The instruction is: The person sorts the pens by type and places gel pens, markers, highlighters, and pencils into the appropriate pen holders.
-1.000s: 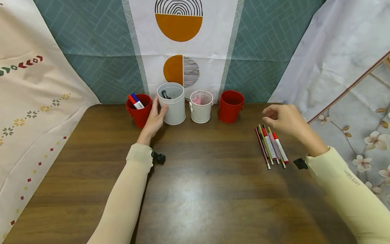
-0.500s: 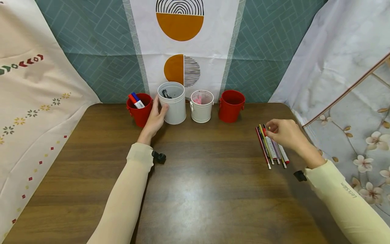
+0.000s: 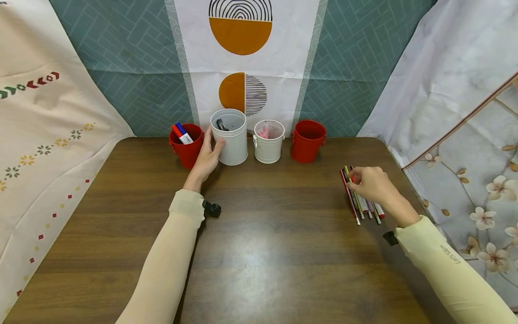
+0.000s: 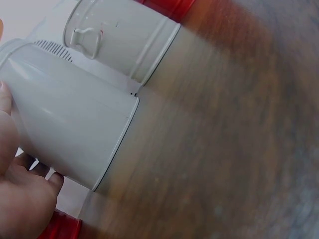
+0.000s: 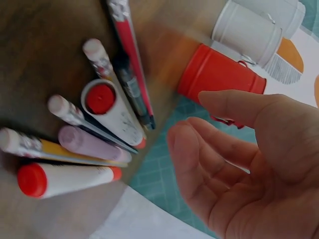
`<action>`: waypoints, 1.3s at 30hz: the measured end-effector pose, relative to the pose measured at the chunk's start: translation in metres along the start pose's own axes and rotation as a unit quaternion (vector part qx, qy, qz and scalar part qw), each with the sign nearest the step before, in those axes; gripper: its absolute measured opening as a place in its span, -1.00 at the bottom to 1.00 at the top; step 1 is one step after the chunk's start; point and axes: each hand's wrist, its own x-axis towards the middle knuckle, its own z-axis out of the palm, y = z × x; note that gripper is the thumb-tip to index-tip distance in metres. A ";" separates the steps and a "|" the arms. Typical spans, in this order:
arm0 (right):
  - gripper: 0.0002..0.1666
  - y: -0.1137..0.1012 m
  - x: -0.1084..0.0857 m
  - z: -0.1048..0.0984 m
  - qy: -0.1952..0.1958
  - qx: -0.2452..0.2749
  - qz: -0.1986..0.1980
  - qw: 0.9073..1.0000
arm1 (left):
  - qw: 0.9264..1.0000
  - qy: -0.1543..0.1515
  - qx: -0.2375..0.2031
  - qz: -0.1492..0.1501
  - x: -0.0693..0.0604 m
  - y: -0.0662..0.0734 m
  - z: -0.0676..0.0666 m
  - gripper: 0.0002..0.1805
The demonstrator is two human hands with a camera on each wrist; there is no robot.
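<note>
"Fingers on the right hand (image 3: 372, 183) look half curled, narrow gap to the thumb, nothing gripped. Tips for the pens and pencils (image 5: 117, 117) on the desk (image 3: 259, 216) just below?"

"Lower first, then pinch one mid-barrel, imo. Left hand's (image 3: 207, 157) got fingers round the tall white bucket (image 3: 235, 150), handy."

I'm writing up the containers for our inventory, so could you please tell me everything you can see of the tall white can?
The tall white can is a plain, slightly greyish cylinder that looks like painted metal, with a rim and a raised band near its open top. It stands upright on the wooden table, between a red bucket and a smaller white bucket. A black item shows inside, too small to identify. The person's left hand grips its side, thumb toward the front.
</note>
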 end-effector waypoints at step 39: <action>-0.81 -0.008 0.011 0.027 -0.046 -0.026 0.042 0.998 | 1.000 0.006 0.008 0.015 0.000 0.004 0.002 -0.14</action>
